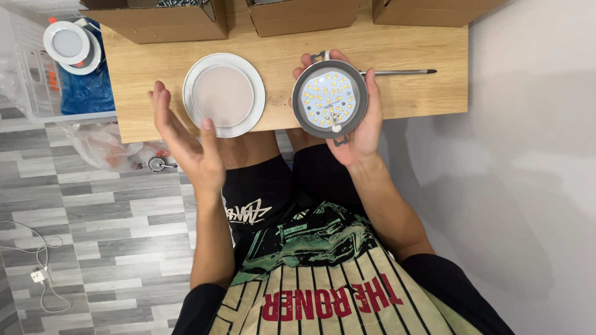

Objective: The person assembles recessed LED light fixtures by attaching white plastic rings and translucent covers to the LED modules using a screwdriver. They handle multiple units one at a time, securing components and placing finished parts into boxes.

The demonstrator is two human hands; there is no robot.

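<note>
Round lamp body (329, 99) in right hand (360, 133)

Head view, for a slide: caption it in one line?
Right hand holds a round grey LED light base; open left hand hovers beside a round white diffuser cover on the wooden table.

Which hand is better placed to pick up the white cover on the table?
Probably the left hand: it is open, empty and right beside the cover. The right hand is full, holding the LED housing.
</note>
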